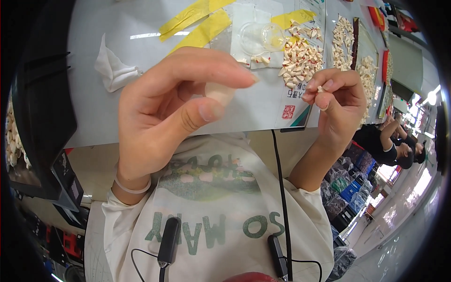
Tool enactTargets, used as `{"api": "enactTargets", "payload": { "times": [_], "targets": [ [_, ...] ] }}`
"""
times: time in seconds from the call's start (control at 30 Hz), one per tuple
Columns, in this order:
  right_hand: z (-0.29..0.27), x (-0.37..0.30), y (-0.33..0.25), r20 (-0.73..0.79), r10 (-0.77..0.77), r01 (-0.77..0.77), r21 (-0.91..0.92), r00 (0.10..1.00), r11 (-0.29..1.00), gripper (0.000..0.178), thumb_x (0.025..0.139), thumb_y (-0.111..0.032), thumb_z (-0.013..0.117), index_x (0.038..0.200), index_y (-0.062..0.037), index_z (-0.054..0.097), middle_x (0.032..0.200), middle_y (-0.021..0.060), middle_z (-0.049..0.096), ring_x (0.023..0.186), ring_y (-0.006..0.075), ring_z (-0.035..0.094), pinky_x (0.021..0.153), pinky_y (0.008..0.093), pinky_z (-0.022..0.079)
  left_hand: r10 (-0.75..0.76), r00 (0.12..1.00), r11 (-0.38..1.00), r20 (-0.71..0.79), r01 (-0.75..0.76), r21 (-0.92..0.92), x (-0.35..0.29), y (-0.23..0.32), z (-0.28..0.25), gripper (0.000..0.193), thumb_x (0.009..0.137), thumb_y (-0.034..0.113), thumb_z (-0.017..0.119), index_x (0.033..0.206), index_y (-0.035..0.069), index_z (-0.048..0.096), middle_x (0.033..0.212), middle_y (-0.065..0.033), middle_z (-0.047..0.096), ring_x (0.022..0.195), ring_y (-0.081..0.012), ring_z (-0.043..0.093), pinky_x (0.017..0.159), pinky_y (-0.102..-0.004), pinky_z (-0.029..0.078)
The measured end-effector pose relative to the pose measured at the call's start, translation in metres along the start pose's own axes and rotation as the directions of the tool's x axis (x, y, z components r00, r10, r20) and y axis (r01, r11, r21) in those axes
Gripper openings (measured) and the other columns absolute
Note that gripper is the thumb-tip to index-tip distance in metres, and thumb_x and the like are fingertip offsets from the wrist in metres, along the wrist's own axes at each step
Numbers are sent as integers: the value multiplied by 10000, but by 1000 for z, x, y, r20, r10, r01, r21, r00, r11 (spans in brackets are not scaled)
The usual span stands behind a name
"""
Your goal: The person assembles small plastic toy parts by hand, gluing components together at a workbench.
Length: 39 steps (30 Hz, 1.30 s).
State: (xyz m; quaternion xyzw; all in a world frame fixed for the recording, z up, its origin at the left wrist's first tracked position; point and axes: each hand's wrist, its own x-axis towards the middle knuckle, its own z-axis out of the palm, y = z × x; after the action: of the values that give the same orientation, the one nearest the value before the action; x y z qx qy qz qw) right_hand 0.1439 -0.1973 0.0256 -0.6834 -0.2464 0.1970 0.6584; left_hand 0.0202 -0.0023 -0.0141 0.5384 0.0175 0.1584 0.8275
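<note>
My left hand (157, 105) is raised over the table's near edge, its index finger and thumb curved around a pale, rounded, smooth piece (220, 92). Part of that piece is hidden behind the thumb and finger. To the right, my right hand (340, 101) pinches a small whitish chip (321, 89) between thumb and fingertips. Just beyond the right hand lies a heap of small cream-coloured pointed pieces (300, 63), some with red bits. A clear round plastic lid or dish (256, 38) stands beside the heap, with a few pieces in front of it.
Yellow tape strips (202, 30) and a crumpled white tissue (112, 68) lie on the grey table (141, 35). More piles of pale pieces (343, 40) sit at the right. A black cable (277, 174) hangs from the near edge. Two people (392, 141) are farther right.
</note>
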Motion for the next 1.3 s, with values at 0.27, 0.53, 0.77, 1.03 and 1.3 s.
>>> {"api": "enactTargets", "payload": {
  "times": [0.27,0.53,0.77,1.03,1.3],
  "targets": [
    [-5,-3,2,-135,15,-33,-133,991,991,101,720,30,603,803,53,550,723,135,590,567,135,562,526,213,458,-74,995,994,-73,68,-79,0,3,2,309,747,186,634,933,-39,533,911,-123,547,738,-147,541,614,-203,433],
    [-9,-12,9,-278,-163,31,-426,947,904,116,732,-1,606,828,65,598,731,86,574,597,105,522,544,178,402,12,998,979,-68,2,202,-5,2,2,211,716,-58,579,924,-28,564,941,-91,521,779,-129,530,659,-198,431],
    [-21,-24,12,-384,-208,2,-473,900,881,82,729,14,610,792,60,581,732,120,584,566,130,539,543,220,478,97,995,934,-8,-88,346,-5,-2,5,272,691,-84,578,949,2,579,974,-82,555,834,-134,541,669,-229,469],
    [-16,-34,23,-377,-335,-18,-687,864,727,127,783,-11,563,878,71,588,762,110,595,644,126,551,593,204,460,274,959,921,-74,-240,307,-9,-6,5,144,698,-38,572,835,4,566,788,-89,554,679,-196,578,584,-257,465],
    [-8,-33,15,-302,-321,-14,-749,898,663,109,793,-10,550,870,61,582,777,112,604,655,120,563,612,199,460,250,966,927,-69,-218,305,-9,-5,6,143,681,-52,573,814,-5,551,775,-98,535,672,-201,576,580,-256,464]
  ]
}}
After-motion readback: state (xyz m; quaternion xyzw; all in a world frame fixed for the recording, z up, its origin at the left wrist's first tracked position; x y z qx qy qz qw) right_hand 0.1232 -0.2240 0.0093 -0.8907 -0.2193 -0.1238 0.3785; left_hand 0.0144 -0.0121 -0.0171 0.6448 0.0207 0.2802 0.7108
